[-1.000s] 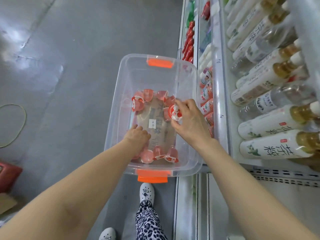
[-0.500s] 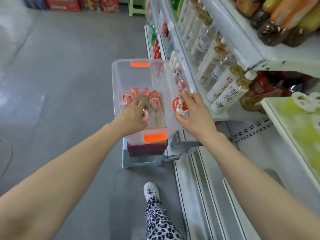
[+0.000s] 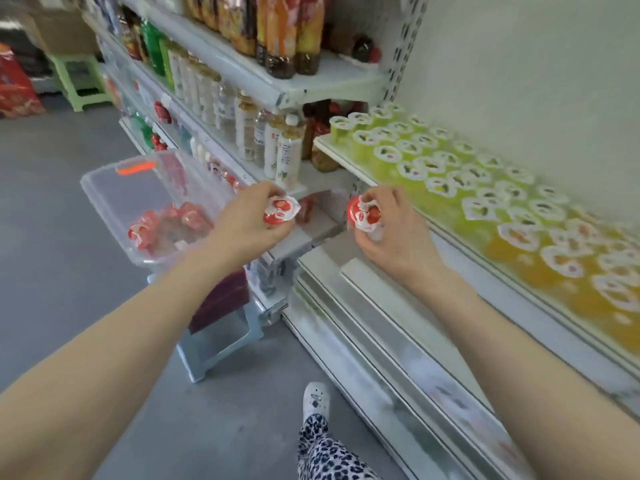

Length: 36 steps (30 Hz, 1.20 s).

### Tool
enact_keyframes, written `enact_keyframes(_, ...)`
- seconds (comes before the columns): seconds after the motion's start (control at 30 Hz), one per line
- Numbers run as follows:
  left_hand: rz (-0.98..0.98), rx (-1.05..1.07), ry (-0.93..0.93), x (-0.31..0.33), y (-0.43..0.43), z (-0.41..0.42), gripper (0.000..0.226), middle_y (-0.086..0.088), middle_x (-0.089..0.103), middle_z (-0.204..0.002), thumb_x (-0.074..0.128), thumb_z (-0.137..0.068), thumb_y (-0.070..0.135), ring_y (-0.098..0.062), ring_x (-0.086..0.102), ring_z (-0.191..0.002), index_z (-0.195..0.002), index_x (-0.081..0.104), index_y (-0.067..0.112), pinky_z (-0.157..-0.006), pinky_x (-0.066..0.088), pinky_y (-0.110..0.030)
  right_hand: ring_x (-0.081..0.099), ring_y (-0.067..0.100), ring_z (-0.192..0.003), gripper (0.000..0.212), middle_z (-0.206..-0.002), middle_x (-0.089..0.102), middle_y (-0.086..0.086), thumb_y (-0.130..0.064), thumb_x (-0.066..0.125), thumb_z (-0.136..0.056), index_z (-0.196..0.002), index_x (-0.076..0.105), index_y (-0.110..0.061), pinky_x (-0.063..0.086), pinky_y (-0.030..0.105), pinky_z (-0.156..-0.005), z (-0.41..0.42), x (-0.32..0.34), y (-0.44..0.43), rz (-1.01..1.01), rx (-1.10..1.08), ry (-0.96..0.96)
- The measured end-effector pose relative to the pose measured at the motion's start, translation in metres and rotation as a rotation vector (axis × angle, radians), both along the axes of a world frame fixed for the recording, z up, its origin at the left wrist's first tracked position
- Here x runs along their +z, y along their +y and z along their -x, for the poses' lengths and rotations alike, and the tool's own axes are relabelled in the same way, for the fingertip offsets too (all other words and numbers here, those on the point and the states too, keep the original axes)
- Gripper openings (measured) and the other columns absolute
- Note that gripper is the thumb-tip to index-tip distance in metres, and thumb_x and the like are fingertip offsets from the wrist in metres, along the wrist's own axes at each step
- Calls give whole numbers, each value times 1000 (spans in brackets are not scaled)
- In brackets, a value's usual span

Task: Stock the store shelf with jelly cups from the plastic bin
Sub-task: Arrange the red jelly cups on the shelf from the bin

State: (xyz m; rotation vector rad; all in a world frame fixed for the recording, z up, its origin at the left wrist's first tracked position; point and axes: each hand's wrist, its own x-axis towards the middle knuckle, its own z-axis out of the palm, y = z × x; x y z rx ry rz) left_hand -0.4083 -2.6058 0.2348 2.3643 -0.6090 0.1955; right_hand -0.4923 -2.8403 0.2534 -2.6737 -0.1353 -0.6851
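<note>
Two red jelly cups held in the air between bin and shelf, in a store aisle.
Grey floor (image 3: 69, 237) runs along white shelving; the shelf (image 3: 460, 249) at right carries rows of green jelly cups (image 3: 398, 147) and orange ones (image 3: 554, 268), beside upright bottles (image 3: 277, 147). The clear plastic bin (image 3: 114, 199) sits on a pale blue stool (image 3: 221, 344) with more red cups (image 3: 166, 220) inside. The left hand (image 3: 249, 220) curls its fingers round a red jelly cup (image 3: 280, 211); the right hand (image 3: 394, 233) grips a second red cup (image 3: 363, 213) near the shelf edge.
</note>
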Motion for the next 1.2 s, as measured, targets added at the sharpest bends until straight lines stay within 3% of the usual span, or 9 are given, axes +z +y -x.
enact_keyframes(0.2, 19, -284, -89, 46, -121, 43, 51, -4, 62, -118, 75, -79, 37, -22, 56, -107, -122, 57, 15, -86, 41, -30, 60, 26, -94, 44, -113, 52, 6, -23, 72, -76, -116, 56, -13, 51, 36, -75, 103, 36, -85, -4, -281, -73)
enact_keyframes(0.37, 114, -489, -119, 76, -221, 100, 49, 5, 65, -114, 76, -77, 44, -17, 59, -105, -119, 62, 23, -90, 49, -36, 51, 9, -95, 40, -111, 54, 2, -25, 73, -78, -113, 57, -16, 38, 20, -75, 195, 58, -155, -39, -512, -143)
enact_keyframes(0.53, 231, -638, -91, 99, -322, 177, 47, 12, 66, -110, 75, -74, 51, -9, 60, -100, -116, 64, 30, -87, 50, -33, 42, 1, -89, 38, -109, 55, 1, -28, 73, -79, -111, 55, -17, 31, 17, -73, 295, 84, -224, -14, -693, -197)
enact_keyframes(0.63, 244, -716, -103, 112, -379, 223, 46, 11, 65, -114, 75, -78, 47, -10, 59, -103, -118, 64, 27, -88, 47, -28, 42, -1, -86, 36, -108, 53, -2, -31, 72, -81, -110, 55, -20, 35, 21, -75, 354, 101, -271, 14, -802, -216)
enact_keyframes(0.77, 259, -755, -77, 123, -447, 279, 48, 9, 64, -117, 73, -79, 49, -12, 60, -104, -120, 62, 27, -92, 48, -32, 52, 11, -90, 32, -106, 55, -2, -34, 70, -82, -107, 55, -21, 42, 29, -80, 423, 120, -335, 19, -915, -211)
enact_keyframes(0.93, 227, -747, -58, 119, -508, 331, 49, 9, 64, -117, 72, -78, 51, -13, 61, -98, -120, 61, 28, -87, 48, -30, 56, 20, -93, 32, -104, 59, 4, -36, 72, -81, -104, 58, -19, 37, 26, -78, 482, 105, -415, -77, -1022, -127)
enact_keyframes(1.2, 156, -681, -19, 106, -555, 366, 51, 6, 62, -121, 72, -80, 49, -14, 59, -105, -123, 59, 26, -86, 46, -28, 58, 25, -95, 28, -101, 62, 6, -33, 75, -80, -99, 62, -17, 41, 30, -78, 496, 43, -493, -229, -967, 77)
